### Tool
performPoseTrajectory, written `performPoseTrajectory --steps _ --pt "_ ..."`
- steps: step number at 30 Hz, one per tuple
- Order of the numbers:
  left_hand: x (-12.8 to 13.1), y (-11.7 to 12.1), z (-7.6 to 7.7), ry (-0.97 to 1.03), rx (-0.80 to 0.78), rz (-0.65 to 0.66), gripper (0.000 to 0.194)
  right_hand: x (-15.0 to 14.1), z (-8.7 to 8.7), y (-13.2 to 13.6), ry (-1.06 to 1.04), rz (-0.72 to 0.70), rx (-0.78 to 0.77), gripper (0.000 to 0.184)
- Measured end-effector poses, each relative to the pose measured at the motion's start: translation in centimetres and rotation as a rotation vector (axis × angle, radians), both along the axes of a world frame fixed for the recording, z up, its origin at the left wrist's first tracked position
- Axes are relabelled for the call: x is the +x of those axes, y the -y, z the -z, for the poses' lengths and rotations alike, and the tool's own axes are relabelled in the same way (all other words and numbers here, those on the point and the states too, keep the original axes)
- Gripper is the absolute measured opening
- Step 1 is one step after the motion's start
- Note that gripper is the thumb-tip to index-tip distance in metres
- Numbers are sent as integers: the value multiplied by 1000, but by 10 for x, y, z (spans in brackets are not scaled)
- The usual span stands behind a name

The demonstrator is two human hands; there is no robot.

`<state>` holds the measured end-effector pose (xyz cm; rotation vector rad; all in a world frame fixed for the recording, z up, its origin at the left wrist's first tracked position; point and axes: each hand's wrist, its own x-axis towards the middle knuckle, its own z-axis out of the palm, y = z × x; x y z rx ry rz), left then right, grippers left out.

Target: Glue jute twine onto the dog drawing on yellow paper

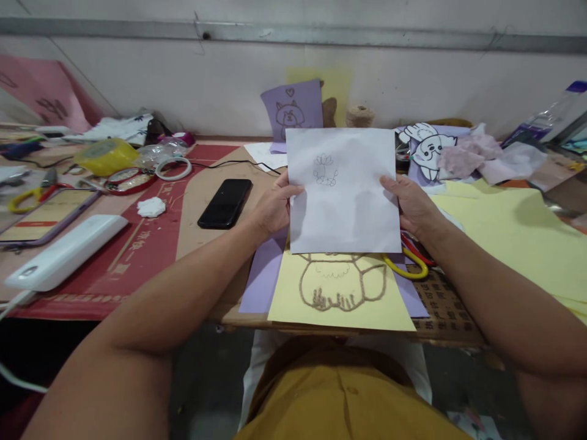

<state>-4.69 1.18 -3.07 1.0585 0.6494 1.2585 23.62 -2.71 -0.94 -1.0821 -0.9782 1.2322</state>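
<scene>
Between my two hands a white sheet of paper is held up, with a small pencil drawing on its upper left. My left hand pinches its left edge, thumb in front. The right edge is gripped by my right hand in the same way; the fingers behind the sheet are hidden. Below it lies a yellow sheet bearing a brown outline of an animal with a tail, partly covered. Purple paper sticks out from under the yellow one. Scissors with yellow and red handles rest just below my right hand.
A black phone lies left of my left hand. Farther left are a white power strip, yellow tape and a tape ring. A purple drawing leans at the wall near a twine spool. Yellow sheets lie right.
</scene>
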Motion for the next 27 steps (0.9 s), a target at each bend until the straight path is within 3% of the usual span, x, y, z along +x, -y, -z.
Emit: performPoseTrajectory --steps 4,18,23,27 --pt "1 0 -1 -14 -12 -19 54 1 4 -3 23 32 29 45" --pt "2 2 -1 -1 -13 -14 51 0 7 1 83 143 110 28" --pt "2 4 -4 13 -22 -36 50 9 17 -14 17 243 229 30" --pt "2 3 -7 22 -27 -60 50 26 25 -28 101 289 197 33"
